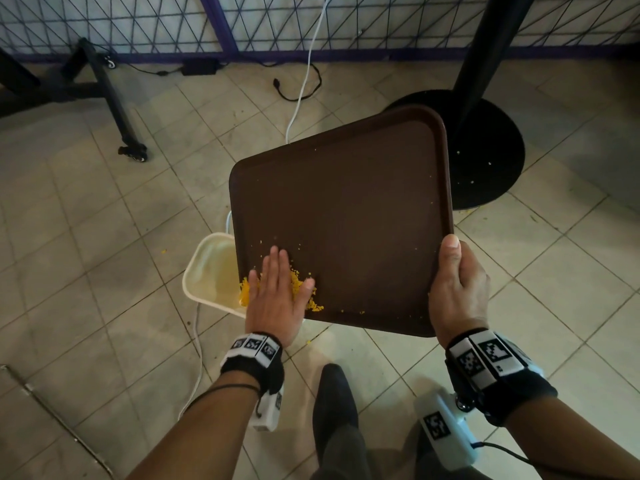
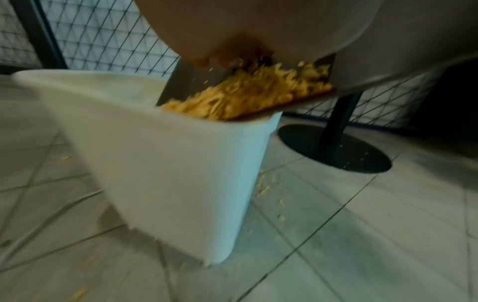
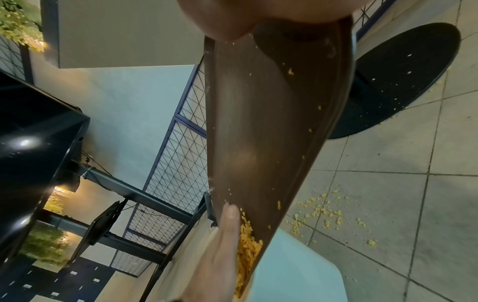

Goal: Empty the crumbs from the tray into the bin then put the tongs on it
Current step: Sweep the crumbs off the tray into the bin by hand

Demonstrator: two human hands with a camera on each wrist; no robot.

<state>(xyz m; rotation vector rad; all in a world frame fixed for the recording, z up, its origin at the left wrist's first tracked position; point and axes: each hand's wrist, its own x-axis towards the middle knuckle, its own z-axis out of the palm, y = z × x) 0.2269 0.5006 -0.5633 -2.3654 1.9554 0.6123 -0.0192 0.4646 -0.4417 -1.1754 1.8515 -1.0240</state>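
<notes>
Sweeping crumbs point(image 1: 300, 286) with flat, open left hand point(image 1: 277, 296) off tilted tray point(image 1: 346, 209) into bin point(image 1: 207, 271). Right hand point(image 1: 457, 292) clamped on raised edge, keeping low corner over bin; some spilled on floor point(image 3: 388, 183).

One flat brown rectangular plastic tray point(image 1: 346, 216) is in view, and one cream-white plastic bin point(image 1: 207, 271) with a rounded rim stands under its lower corner. Two bare hands show, the left hand point(image 1: 277, 292) and the right hand point(image 1: 457, 289), each with one black wristband bearing white-and-black square markers. The yellow crumbs point(image 1: 298, 289) are too many and too small to count; one black round pedestal base point(image 1: 485, 150) and one white cable point(image 1: 304, 81) are on the tiled floor.
</notes>
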